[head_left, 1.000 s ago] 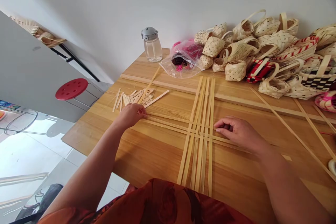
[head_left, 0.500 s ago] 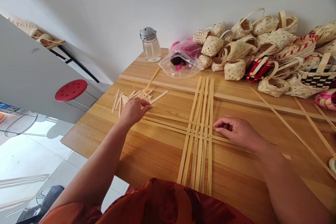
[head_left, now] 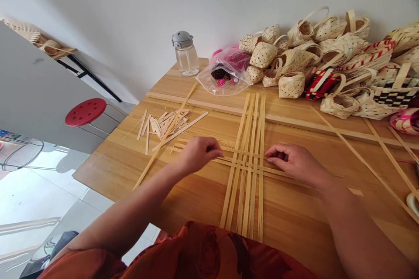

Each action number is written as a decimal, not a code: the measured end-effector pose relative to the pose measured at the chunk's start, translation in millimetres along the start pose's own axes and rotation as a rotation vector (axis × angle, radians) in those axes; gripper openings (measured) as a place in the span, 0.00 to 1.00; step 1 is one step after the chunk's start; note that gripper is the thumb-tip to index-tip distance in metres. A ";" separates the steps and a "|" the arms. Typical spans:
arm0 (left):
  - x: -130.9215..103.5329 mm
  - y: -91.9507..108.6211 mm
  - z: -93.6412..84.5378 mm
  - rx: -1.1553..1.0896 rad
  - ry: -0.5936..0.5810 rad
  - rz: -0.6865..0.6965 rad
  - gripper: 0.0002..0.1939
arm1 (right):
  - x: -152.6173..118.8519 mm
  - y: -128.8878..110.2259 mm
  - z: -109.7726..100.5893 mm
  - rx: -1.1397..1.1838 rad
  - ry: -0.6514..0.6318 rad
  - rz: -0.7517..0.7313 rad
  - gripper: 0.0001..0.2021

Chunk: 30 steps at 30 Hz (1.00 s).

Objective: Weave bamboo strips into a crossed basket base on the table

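Note:
Long pale wooden strips stand side by side on the table, pointing away from me, with several crosswise strips woven through them. My right hand is closed at the right edge of this weave, thumb and finger pinching at the end of a crosswise strip. Left of the weave, my left hand is closed over the crosswise strips, its thumb and curled fingers together. What it holds, if anything, is hidden. A loose strip lies slanting beside my left forearm.
Short offcuts lie in a pile at left. A wooden bar crosses the table. Behind it stand a water bottle, a plastic bag and many small woven baskets. Loose strips lie at right. A red stool stands beyond.
My left hand has moved right and towards me, from the offcut pile to near the weave. The loose strip now slants across the pile towards me. My right hand has stayed at the weave's edge.

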<state>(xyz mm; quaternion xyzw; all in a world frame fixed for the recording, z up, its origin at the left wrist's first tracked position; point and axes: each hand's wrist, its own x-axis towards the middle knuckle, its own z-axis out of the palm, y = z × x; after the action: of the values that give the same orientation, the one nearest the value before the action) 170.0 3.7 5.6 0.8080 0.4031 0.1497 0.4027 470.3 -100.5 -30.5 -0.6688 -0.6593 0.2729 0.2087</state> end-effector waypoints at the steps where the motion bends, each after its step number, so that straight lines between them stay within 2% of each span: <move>1: -1.8 5.4 7.7 -0.030 -0.044 0.028 0.06 | 0.1 0.6 0.2 0.001 -0.002 -0.003 0.07; 3: -3.2 13.2 12.8 -0.116 -0.088 0.060 0.08 | 0.3 0.7 0.3 -0.002 -0.005 -0.006 0.07; 5: 0.4 14.9 0.0 -0.143 0.004 0.072 0.11 | 0.6 -0.5 -0.3 -0.008 -0.005 -0.002 0.07; 7: 9.6 8.9 -27.9 0.001 0.262 0.067 0.14 | 0.9 -2.5 -1.2 -0.011 -0.011 0.007 0.07; 9: 21.7 -4.5 -61.3 0.240 0.474 -0.014 0.17 | 1.0 -4.5 -2.0 -0.004 -0.015 0.007 0.07; 11: 31.5 -22.5 -89.1 0.474 0.529 -0.143 0.19 | 0.9 -5.6 -2.4 0.007 -0.018 -0.004 0.07; 12: 33.8 -32.1 -98.8 0.570 0.500 -0.177 0.20 | 0.7 -5.7 -2.5 0.014 -0.016 -0.010 0.07; 14: 31.4 -50.2 -109.1 0.709 0.458 -0.147 0.19 | 0.2 -5.0 -2.2 0.025 -0.008 -0.014 0.08; 17: 12.2 -71.3 -110.4 0.761 0.404 -0.126 0.12 | -0.2 -2.7 -1.3 0.036 -0.001 0.007 0.08; 19: -5.0 -80.5 -108.8 0.763 0.335 -0.194 0.09 | 0.2 -1.2 -0.9 0.039 -0.006 0.020 0.08; 22: -27.1 -89.3 -106.5 0.736 0.239 -0.306 0.21 | 0.9 0.4 -0.8 0.037 -0.017 0.024 0.08; 25: -37.9 -96.2 -101.9 0.713 0.198 -0.348 0.33 | 0.7 1.3 -0.7 0.030 -0.016 0.028 0.08; 28: -37.2 -104.1 -97.2 0.670 0.172 -0.366 0.38 | -0.2 1.9 0.0 0.027 -0.010 0.030 0.08; 30: -33.3 -109.6 -97.0 0.652 0.172 -0.378 0.38 | -0.4 2.3 0.5 0.032 -0.004 0.027 0.09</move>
<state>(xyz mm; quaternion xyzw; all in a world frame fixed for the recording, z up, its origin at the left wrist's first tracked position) 35.8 67.8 -15.0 0.7896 0.6038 0.0042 0.1096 471.7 -101.0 -32.3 -0.6737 -0.6461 0.2874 0.2144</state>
